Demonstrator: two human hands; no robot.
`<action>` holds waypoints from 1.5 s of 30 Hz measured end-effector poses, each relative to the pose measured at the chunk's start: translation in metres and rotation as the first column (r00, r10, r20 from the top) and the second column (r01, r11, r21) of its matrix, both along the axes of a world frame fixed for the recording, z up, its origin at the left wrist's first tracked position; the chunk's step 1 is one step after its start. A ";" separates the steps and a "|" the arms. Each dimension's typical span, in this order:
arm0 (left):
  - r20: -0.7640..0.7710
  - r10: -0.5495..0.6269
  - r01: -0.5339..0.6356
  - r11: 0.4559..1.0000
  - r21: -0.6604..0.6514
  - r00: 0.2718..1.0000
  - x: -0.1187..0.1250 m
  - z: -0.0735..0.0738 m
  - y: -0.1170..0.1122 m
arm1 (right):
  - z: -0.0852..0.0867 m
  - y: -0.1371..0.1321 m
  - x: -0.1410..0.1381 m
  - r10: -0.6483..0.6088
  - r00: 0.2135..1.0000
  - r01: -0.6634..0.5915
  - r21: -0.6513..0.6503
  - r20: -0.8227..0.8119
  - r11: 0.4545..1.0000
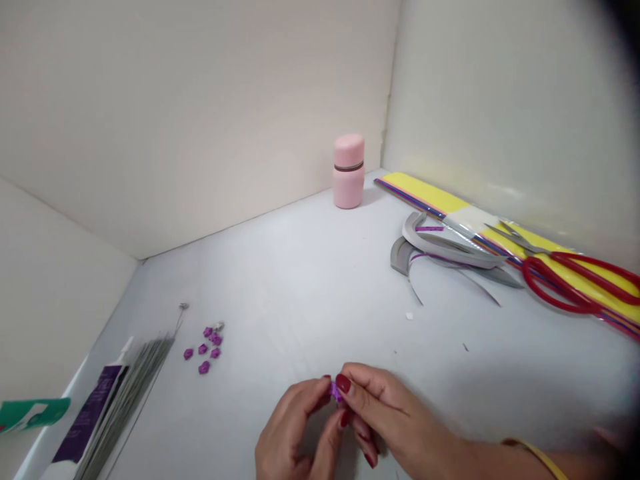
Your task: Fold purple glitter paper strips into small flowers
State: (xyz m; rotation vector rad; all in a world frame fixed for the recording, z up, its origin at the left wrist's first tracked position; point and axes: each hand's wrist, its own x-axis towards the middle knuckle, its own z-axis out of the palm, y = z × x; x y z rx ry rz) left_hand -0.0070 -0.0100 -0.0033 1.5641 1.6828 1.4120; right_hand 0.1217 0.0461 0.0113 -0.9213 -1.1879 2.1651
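Low in the view, my left hand [295, 437] and my right hand [385, 417] meet at the fingertips. Together they pinch a small purple piece [336, 392], mostly hidden by the fingers. To the left lie several small purple flower-like pieces [206, 349] on the white table [300, 287]. Grey and purple curled paper strips [440, 250] lie to the right, beyond my hands.
A pink lidded jar [349, 171] stands at the back corner. Red-handled scissors [565, 270] rest on yellow paper sheets [500, 230] along the right wall. A bundle of thin grey wires [127, 397], a purple-and-white tube [87, 417] and a green packet [33, 412] lie at the left.
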 end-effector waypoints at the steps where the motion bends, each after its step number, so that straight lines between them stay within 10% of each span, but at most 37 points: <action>1: -0.069 0.009 -0.008 1.000 0.021 0.998 0.000 0.001 -0.001 | -0.001 0.000 0.000 0.007 1.000 -0.007 0.023 0.006 1.000; 9: -0.215 -0.114 0.128 0.990 0.053 0.970 -0.006 0.000 0.000 | 0.004 0.007 0.004 0.084 0.989 -0.097 0.105 0.120 0.990; 22: -0.583 0.159 0.016 0.959 0.283 0.797 0.009 -0.001 0.000 | -0.004 -0.012 -0.001 -0.070 0.981 0.035 0.193 0.180 0.981; 31: -0.444 0.083 -0.043 0.994 0.098 0.892 0.018 0.005 0.001 | -0.002 -0.022 -0.010 -0.193 0.968 0.176 0.114 0.159 0.978; 40: -0.040 -0.246 0.241 0.966 -0.089 0.969 -0.009 0.013 0.009 | 0.007 0.000 0.000 0.005 0.999 -0.002 -0.062 0.046 0.998; 45: -0.005 -0.193 0.193 0.979 -0.073 0.981 -0.008 0.006 0.007 | 0.006 0.003 0.000 0.032 0.998 -0.030 -0.041 0.051 0.999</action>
